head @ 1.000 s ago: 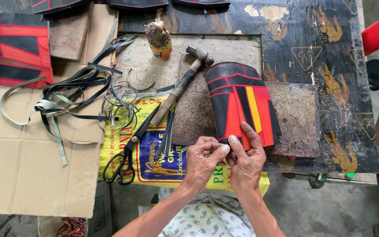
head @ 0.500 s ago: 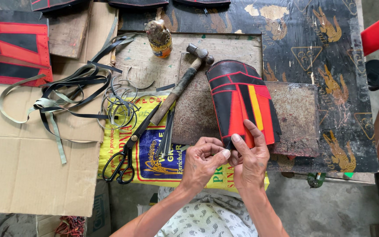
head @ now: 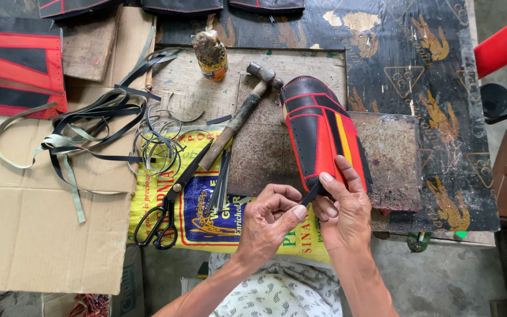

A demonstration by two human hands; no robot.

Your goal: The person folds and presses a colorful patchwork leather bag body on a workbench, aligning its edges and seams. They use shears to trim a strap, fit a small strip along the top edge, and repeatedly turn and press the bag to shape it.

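Observation:
A curved black and red leather piece [head: 319,130] with yellow and orange stripes lies on a rusty metal plate [head: 394,158]. My right hand [head: 341,208] grips its near edge, thumb on top. My left hand [head: 271,220] pinches a thin black strip [head: 312,192] that runs to that same edge. The two hands touch each other just below the piece.
A hammer [head: 239,114] lies left of the leather piece, black scissors [head: 168,202] rest on a yellow printed sack [head: 206,205], and loose black and grey strips [head: 89,132] spread over cardboard [head: 36,235]. A small bottle [head: 210,54] stands at the back. More red and black leather panels [head: 13,64] lie far left.
Both hands shifted slightly along the near edge of the leather piece; my left fingers now pull the thin black strip out from it.

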